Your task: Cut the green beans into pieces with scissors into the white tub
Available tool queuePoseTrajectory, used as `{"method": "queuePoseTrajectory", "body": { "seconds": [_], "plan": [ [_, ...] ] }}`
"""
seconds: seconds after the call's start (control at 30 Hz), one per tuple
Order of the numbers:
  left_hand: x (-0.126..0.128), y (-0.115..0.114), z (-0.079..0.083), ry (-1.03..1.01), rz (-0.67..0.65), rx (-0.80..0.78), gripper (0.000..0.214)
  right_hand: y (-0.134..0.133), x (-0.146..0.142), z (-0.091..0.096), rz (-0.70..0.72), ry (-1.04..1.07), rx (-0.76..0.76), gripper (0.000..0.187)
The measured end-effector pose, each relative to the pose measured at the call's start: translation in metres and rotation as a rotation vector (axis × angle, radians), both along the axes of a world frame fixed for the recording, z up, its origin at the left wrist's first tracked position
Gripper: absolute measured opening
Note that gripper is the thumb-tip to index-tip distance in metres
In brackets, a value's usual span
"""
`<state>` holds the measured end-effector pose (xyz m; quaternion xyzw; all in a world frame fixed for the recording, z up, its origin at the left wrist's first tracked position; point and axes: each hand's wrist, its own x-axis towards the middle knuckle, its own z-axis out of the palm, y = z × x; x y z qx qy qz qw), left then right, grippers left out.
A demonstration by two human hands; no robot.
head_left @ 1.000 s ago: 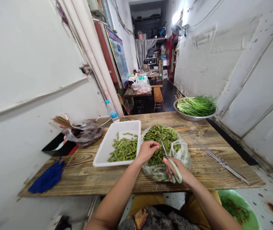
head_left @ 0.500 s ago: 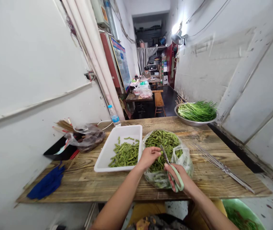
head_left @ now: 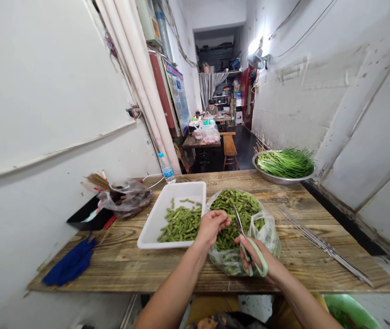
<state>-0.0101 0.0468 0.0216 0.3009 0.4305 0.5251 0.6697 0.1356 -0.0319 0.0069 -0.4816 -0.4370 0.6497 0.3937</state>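
Right above the clear plastic bag [head_left: 266, 229], one green pod [head_left: 230, 216] is pinched btwn the thumb and fingertips of the L hand [head_left: 212, 226], free end poking out toward the scissors [head_left: 242, 231]. R hand [head_left: 255, 251] has its fingers curled round the scissors' pale green handles [head_left: 262, 260], blades pointing up and away.

Biggest change vs half a sec ago: blades are spread wider, and more of the pod shows past the fingertips; it was barely visible b4. I'd read that as the pod being offered to the blades but not cut at this exact instant, tho I can't tell if a blade touches it. View's tilted a bit too, hence everything sitting lower.

Bag's full of more pods [head_left: 236, 199]. Just L of it, the white tray [head_left: 158, 209] has a smaller heap [head_left: 182, 225], w/ a few strays toward the far end. Heap looks abt the same as a sec ago, so afaict nothing got added.

Further out on the wooden table [head_left: 126, 262]: blue cloth [head_left: 70, 265] near L corner, water bottle [head_left: 168, 172] behind the tray, metal skewers [head_left: 328, 246] on the R, metal bowl [head_left: 282, 180] of long greens [head_left: 287, 163] far R. Way back, a person [head_left: 212, 109], fwiw.
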Motion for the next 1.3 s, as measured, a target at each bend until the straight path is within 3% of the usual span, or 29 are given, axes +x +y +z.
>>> {"method": "queuePoseTrajectory", "body": {
  "seconds": [0.23,0.33,0.4,0.5,0.57,0.63,0.77,0.83,0.93,1.07,1.3],
  "plan": [
    [0.004,-0.004,0.0,0.047,-0.047,0.016,0.022,0.003,-0.001,0.002,-0.031,-0.056,-0.046,0.047],
    [-0.008,0.001,0.002,0.169,0.001,0.085,0.021,0.004,-0.002,0.003,-0.048,-0.087,-0.063,0.047],
    [-0.025,0.004,0.006,0.426,0.151,0.225,0.018,0.005,-0.001,0.0,-0.057,-0.066,-0.047,0.047],
    [-0.052,0.006,0.015,1.053,0.423,0.446,0.024,0.004,0.002,-0.004,-0.041,0.031,-0.059,0.047],
    [-0.058,0.006,0.019,1.405,0.487,0.522,0.03,0.004,0.005,-0.007,-0.026,0.096,-0.082,0.046],
    [-0.051,0.008,0.016,1.579,0.36,0.607,0.027,0.003,0.006,-0.009,-0.02,0.153,-0.099,0.044],
    [-0.014,0.025,-0.006,1.706,-0.177,0.772,0.026,0.001,0.009,-0.009,-0.017,0.19,-0.101,0.04],
    [0.004,0.034,-0.02,1.823,-0.275,0.742,0.029,-0.001,0.011,-0.01,-0.022,0.176,-0.099,0.041],
    [0.021,0.043,-0.034,1.966,-0.207,0.677,0.031,-0.003,0.013,-0.013,-0.022,0.159,-0.095,0.044],
    [0.028,0.048,-0.042,2.031,-0.083,0.693,0.033,-0.003,0.015,-0.017,-0.026,0.147,-0.098,0.047],
    [0.021,0.038,-0.027,1.889,-0.085,0.712,0.03,-0.006,0.015,-0.014,-0.043,0.141,-0.076,0.051]
  ]
}}
